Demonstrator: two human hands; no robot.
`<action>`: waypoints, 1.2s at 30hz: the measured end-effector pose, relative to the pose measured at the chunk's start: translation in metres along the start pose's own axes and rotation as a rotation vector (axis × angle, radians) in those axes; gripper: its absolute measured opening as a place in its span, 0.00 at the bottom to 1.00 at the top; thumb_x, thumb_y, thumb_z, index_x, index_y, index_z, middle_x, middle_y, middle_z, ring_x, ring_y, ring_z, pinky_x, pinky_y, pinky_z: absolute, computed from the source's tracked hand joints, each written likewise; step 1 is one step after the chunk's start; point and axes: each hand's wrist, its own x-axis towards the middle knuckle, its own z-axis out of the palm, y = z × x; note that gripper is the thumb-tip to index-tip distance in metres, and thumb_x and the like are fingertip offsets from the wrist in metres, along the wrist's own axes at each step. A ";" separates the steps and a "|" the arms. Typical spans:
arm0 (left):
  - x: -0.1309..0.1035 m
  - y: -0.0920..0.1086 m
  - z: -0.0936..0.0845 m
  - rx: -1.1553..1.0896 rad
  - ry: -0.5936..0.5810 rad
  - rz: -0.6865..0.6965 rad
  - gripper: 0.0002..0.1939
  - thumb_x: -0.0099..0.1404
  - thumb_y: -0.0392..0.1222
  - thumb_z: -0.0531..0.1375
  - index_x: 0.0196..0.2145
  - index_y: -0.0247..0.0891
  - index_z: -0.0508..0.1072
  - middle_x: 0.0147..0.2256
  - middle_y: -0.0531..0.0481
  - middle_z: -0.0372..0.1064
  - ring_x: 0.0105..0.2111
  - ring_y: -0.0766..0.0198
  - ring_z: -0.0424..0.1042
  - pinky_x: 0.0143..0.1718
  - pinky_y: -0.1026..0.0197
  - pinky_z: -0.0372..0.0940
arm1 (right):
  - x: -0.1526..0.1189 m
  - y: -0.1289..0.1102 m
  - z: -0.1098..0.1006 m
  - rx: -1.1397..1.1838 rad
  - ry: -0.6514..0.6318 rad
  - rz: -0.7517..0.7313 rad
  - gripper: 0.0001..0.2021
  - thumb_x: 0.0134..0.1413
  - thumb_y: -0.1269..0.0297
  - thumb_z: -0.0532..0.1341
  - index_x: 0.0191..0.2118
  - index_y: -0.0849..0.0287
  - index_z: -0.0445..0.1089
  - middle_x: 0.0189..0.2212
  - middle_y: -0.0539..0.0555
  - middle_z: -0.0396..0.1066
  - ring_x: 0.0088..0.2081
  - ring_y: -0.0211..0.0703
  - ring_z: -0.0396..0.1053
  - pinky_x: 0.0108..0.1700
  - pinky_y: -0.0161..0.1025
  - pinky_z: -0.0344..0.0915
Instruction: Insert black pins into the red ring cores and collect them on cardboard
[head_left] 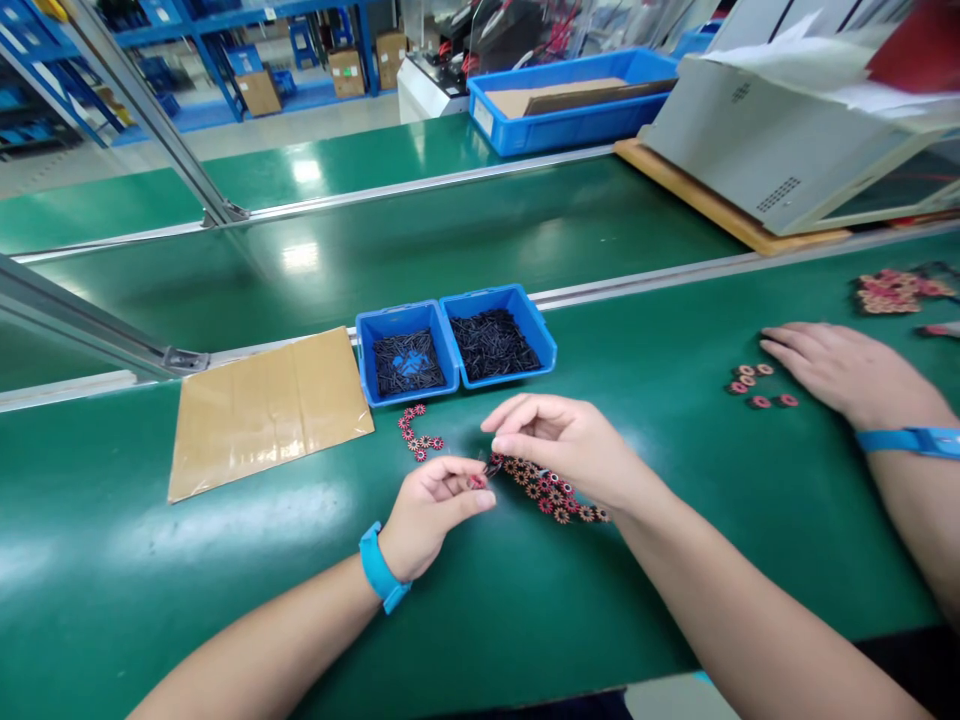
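Observation:
My left hand (426, 518) pinches a small red toothed ring (477, 482) between thumb and fingertips. Short dark strands (493, 465) stick out from the ring toward my other hand. Just above and to the right, my right hand (559, 438) has its thumb and fingers closed together by those strands; whatever they grip is too small to make out. Partly under my right hand lies a cluster of red and copper toothed rings (553, 495). Beyond my left hand, a smaller curved group of similar rings (412, 435) rests on the green table.
Two blue bins (549, 352) of thin black pieces stand ahead, the left one also holding bright blue bits. Beside them lies a brown cardboard sheet (270, 415). At right, a co-worker's hand (847, 370) rests near loose rings (760, 402). A metal post (161, 110) rises at left.

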 end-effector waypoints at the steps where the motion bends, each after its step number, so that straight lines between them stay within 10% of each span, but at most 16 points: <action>1: 0.000 0.000 0.000 -0.005 0.005 -0.005 0.16 0.41 0.38 0.71 0.30 0.34 0.74 0.26 0.54 0.70 0.26 0.70 0.69 0.33 0.63 0.64 | 0.000 -0.001 -0.003 -0.011 0.029 -0.003 0.12 0.36 0.56 0.68 0.20 0.57 0.68 0.26 0.53 0.73 0.29 0.39 0.70 0.33 0.38 0.68; 16: -0.002 0.004 0.005 0.179 0.095 0.107 0.14 0.42 0.36 0.70 0.29 0.34 0.74 0.23 0.54 0.70 0.26 0.70 0.67 0.32 0.63 0.65 | -0.022 -0.004 0.007 -0.754 -0.031 -0.227 0.07 0.51 0.71 0.59 0.33 0.58 0.74 0.24 0.50 0.69 0.23 0.35 0.65 0.27 0.33 0.63; 36: 0.000 0.000 0.003 0.070 0.112 0.104 0.13 0.45 0.34 0.69 0.32 0.36 0.77 0.29 0.51 0.76 0.30 0.68 0.72 0.37 0.63 0.67 | -0.029 0.005 0.017 -1.094 -0.049 -0.602 0.15 0.59 0.72 0.50 0.28 0.61 0.72 0.23 0.54 0.67 0.24 0.37 0.62 0.26 0.35 0.57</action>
